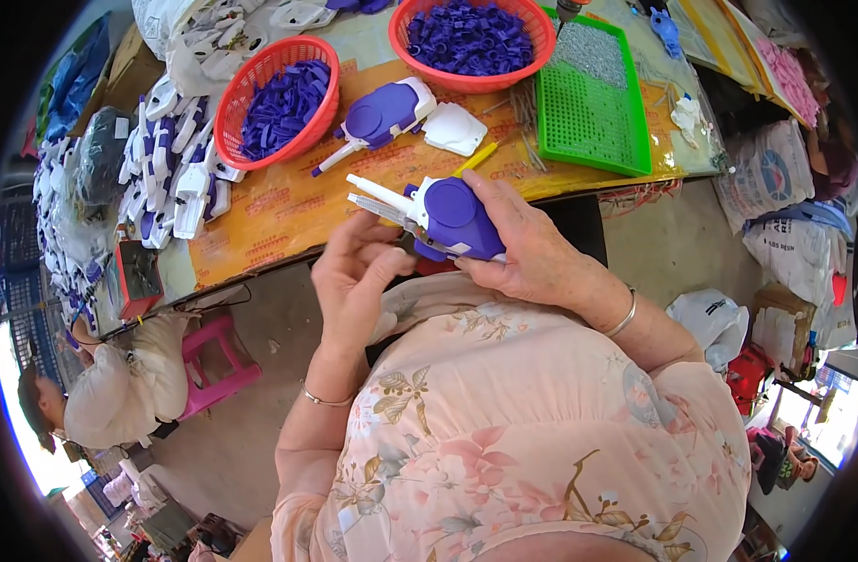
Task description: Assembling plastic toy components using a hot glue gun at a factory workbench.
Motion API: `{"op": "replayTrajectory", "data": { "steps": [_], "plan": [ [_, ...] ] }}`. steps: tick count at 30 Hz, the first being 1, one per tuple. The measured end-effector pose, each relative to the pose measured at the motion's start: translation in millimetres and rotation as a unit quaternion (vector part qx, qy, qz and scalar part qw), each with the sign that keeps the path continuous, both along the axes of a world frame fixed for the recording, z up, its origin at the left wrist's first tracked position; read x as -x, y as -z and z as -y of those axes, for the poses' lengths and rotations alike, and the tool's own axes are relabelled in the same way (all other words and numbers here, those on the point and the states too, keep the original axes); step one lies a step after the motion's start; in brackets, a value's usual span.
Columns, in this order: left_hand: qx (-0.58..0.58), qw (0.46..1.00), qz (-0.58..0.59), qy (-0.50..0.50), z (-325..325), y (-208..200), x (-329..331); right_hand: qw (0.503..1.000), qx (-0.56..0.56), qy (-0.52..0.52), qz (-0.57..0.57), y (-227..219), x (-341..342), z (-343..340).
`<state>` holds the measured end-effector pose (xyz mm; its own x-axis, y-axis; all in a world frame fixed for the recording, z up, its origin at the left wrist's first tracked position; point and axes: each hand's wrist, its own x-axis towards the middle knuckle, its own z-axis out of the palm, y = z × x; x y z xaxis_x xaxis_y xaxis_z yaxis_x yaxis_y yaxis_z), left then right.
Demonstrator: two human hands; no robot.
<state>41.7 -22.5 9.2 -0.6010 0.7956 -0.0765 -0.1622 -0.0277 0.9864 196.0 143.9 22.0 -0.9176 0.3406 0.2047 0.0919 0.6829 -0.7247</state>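
Note:
My right hand grips a purple-and-white plastic device by its rounded body, thumb on top and fingers below. A white arm and a greyish, clear-looking strip stick out from its left end. Beside that strip is my left hand, its fingers loosely curled and apart, with nothing visible in them; whether a fingertip touches the strip is unclear. A thin yellow stick shows behind the device, partly hidden by it. On the table just beyond lie a similar purple-and-white device and a white plastic cover.
Two red baskets hold small purple parts. A green perforated tray with small metal pieces stands at the right, below a power driver's tip. White-and-purple casings pile up at left, near a pink stool and a seated person.

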Motion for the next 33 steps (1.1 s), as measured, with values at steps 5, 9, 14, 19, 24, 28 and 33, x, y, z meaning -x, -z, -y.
{"op": "replayTrajectory", "data": {
  "steps": [5,9,14,19,24,28,33],
  "plan": [
    [-0.068,0.973,0.201,0.095,-21,-11,-10,0.999,0.036,-0.004,-0.016,-7,3,3],
    [-0.051,0.970,0.198,0.132,-25,-3,-3,0.999,0.026,-0.006,-0.029,-6,3,2],
    [-0.074,0.959,0.225,0.155,-28,6,-2,0.999,0.023,-0.010,-0.034,-6,1,1],
    [-0.083,0.962,0.229,0.126,-29,16,-3,0.999,0.032,-0.017,-0.008,-3,0,-2],
    [-0.070,0.956,0.260,0.114,-31,15,0,0.999,0.032,-0.008,-0.025,-4,2,-1],
    [-0.073,0.958,0.254,0.113,-31,18,1,0.999,-0.015,-0.015,-0.049,-1,3,-1],
    [-0.083,0.960,0.242,0.115,-29,21,1,0.999,-0.006,-0.014,-0.044,-1,3,2]
  ]
}}
